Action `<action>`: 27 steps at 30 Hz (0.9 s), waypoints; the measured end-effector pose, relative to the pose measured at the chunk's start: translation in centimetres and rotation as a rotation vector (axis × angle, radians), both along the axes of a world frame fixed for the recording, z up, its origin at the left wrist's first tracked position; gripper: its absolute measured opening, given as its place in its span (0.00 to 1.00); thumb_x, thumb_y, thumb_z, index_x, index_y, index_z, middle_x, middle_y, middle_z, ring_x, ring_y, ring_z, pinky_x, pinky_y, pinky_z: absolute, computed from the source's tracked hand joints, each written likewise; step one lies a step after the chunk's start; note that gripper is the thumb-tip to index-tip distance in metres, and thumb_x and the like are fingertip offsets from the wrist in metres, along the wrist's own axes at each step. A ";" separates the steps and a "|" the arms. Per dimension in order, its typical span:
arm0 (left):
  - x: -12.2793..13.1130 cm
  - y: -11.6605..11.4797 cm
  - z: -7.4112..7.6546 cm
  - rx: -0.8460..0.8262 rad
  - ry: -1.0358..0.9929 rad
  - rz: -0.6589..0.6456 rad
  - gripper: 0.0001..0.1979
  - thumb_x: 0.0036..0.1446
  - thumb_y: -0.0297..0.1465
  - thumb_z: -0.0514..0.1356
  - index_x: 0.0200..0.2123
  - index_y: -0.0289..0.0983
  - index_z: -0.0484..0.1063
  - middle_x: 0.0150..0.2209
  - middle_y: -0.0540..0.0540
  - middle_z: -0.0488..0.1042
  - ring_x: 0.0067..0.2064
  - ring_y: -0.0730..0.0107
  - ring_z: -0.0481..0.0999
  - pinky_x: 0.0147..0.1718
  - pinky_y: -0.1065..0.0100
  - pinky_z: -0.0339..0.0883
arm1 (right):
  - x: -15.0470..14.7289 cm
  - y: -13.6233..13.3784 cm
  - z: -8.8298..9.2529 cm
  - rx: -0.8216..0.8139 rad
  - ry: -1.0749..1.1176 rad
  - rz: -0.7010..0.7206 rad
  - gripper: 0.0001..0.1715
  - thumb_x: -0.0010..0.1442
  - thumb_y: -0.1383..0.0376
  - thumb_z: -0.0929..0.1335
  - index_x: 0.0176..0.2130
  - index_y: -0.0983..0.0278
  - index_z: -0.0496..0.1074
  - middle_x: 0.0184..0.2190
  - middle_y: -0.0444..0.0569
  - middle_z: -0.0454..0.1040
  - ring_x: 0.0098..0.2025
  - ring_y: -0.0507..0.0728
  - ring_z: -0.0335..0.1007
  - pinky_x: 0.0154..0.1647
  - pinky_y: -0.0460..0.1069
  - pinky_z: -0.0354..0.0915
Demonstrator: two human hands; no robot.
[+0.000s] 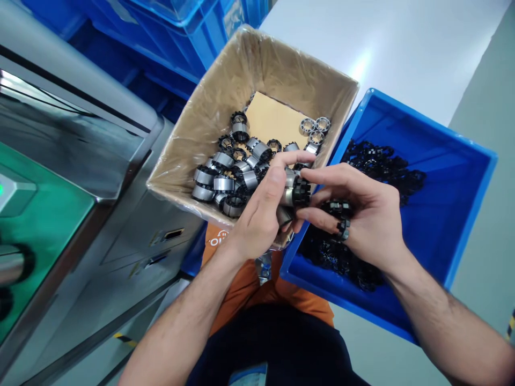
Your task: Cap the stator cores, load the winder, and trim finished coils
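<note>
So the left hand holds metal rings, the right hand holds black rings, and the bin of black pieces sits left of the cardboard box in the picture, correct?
One slip: the head view shows the bin of black pieces right of the cardboard box, not left. The left hand does hold metal rings, and the right hand black rings.

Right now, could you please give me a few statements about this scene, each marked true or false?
1. The left hand holds metal rings. True.
2. The right hand holds black toothed pieces. True.
3. A flat tan sheet lies inside the carton. True.
4. The carton is unlined. False: clear plastic film covers its walls.
5. Nothing stands to the right of the carton. False: a blue bin with loose black parts is there.
</note>
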State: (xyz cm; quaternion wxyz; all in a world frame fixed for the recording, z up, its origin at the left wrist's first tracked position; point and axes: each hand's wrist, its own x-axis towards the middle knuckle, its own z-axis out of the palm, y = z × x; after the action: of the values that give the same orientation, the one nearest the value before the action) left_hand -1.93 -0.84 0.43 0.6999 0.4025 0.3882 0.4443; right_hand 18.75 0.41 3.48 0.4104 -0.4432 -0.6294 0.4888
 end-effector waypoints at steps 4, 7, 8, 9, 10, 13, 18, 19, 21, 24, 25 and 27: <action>0.1 0.0 0.2 -0.014 -0.006 0.016 0.28 0.83 0.63 0.59 0.70 0.54 0.77 0.31 0.51 0.76 0.25 0.67 0.73 0.23 0.64 0.64 | -0.2 -0.2 0.0 -0.030 -0.039 -0.078 0.26 0.62 0.63 0.91 0.57 0.51 0.93 0.46 0.44 0.90 0.39 0.58 0.87 0.47 0.58 0.89; 0.0 0.0 0.2 -0.013 0.005 0.024 0.27 0.83 0.62 0.60 0.70 0.55 0.78 0.32 0.51 0.76 0.26 0.68 0.73 0.24 0.65 0.66 | -0.4 -0.3 -0.2 -0.046 -0.056 -0.110 0.26 0.59 0.60 0.92 0.55 0.51 0.93 0.44 0.44 0.91 0.41 0.60 0.87 0.48 0.59 0.88; 0.0 0.0 0.2 -0.010 0.011 0.020 0.27 0.83 0.62 0.60 0.70 0.55 0.78 0.32 0.51 0.76 0.27 0.67 0.74 0.25 0.65 0.67 | -0.5 -0.3 -0.3 -0.044 -0.051 -0.112 0.26 0.59 0.60 0.92 0.55 0.51 0.93 0.45 0.44 0.91 0.42 0.61 0.88 0.50 0.59 0.89; -0.1 0.0 0.2 -0.006 0.017 0.014 0.27 0.83 0.63 0.61 0.70 0.55 0.77 0.32 0.51 0.76 0.27 0.67 0.74 0.26 0.65 0.68 | -0.5 -0.3 -0.4 -0.038 -0.045 -0.111 0.26 0.59 0.60 0.93 0.55 0.51 0.93 0.45 0.44 0.91 0.43 0.61 0.88 0.52 0.59 0.89; -0.2 0.0 0.2 -0.002 0.022 0.003 0.28 0.82 0.63 0.61 0.70 0.55 0.77 0.33 0.51 0.76 0.27 0.67 0.75 0.26 0.65 0.69 | -0.5 -0.2 -0.5 -0.021 -0.040 -0.108 0.26 0.59 0.60 0.92 0.55 0.50 0.93 0.46 0.44 0.91 0.44 0.61 0.89 0.54 0.60 0.89; -0.4 0.0 0.2 0.007 0.027 -0.032 0.28 0.83 0.63 0.60 0.71 0.55 0.76 0.35 0.50 0.77 0.28 0.67 0.75 0.28 0.65 0.70 | -0.3 -0.2 -0.6 0.079 -0.068 -0.102 0.24 0.60 0.60 0.92 0.54 0.48 0.94 0.48 0.46 0.91 0.47 0.63 0.88 0.57 0.63 0.88; -0.7 0.0 -0.1 0.022 0.009 -0.088 0.30 0.83 0.64 0.59 0.74 0.55 0.74 0.37 0.49 0.80 0.28 0.67 0.76 0.25 0.66 0.70 | -0.3 0.0 -0.7 0.141 -0.109 -0.070 0.22 0.63 0.57 0.91 0.55 0.49 0.93 0.44 0.45 0.88 0.45 0.62 0.87 0.52 0.61 0.86; -0.7 0.0 -0.2 0.034 0.016 -0.087 0.31 0.82 0.64 0.60 0.74 0.55 0.75 0.36 0.49 0.80 0.28 0.67 0.76 0.25 0.66 0.70 | -0.3 0.0 -0.8 0.135 -0.092 -0.050 0.22 0.65 0.55 0.91 0.57 0.49 0.93 0.44 0.44 0.88 0.44 0.61 0.86 0.50 0.58 0.85; -0.6 0.4 -0.4 0.083 0.048 -0.040 0.32 0.79 0.66 0.64 0.68 0.50 0.81 0.34 0.49 0.80 0.27 0.66 0.78 0.24 0.66 0.71 | -0.1 0.1 -0.8 0.090 -0.034 -0.016 0.22 0.73 0.51 0.86 0.62 0.50 0.90 0.41 0.42 0.86 0.36 0.56 0.83 0.38 0.53 0.81; -0.1 1.1 -0.6 0.132 0.061 0.158 0.35 0.76 0.69 0.64 0.45 0.41 0.82 0.38 0.43 0.87 0.30 0.65 0.83 0.22 0.67 0.70 | 0.3 0.2 -0.8 -0.044 0.000 -0.041 0.19 0.83 0.47 0.77 0.64 0.52 0.82 0.35 0.40 0.81 0.22 0.49 0.67 0.19 0.47 0.64; 0.0 1.3 -0.6 0.116 0.047 0.225 0.35 0.76 0.69 0.65 0.40 0.41 0.79 0.40 0.43 0.89 0.30 0.66 0.84 0.21 0.68 0.68 | 0.4 0.3 -0.8 -0.067 -0.014 -0.068 0.17 0.85 0.46 0.76 0.60 0.53 0.80 0.36 0.40 0.81 0.21 0.48 0.64 0.17 0.47 0.60; 0.2 1.6 -0.5 0.071 0.019 0.284 0.31 0.75 0.66 0.68 0.42 0.42 0.76 0.37 0.46 0.88 0.26 0.68 0.82 0.18 0.69 0.64 | 0.6 0.4 -0.8 -0.057 -0.071 -0.095 0.16 0.84 0.47 0.76 0.53 0.54 0.77 0.38 0.42 0.79 0.25 0.50 0.67 0.19 0.47 0.62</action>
State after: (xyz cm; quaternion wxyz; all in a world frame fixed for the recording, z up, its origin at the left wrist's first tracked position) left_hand -1.70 0.80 -0.05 0.6117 0.3720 0.4318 0.5486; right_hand 19.39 0.86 2.67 0.3980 -0.5009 -0.6077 0.4706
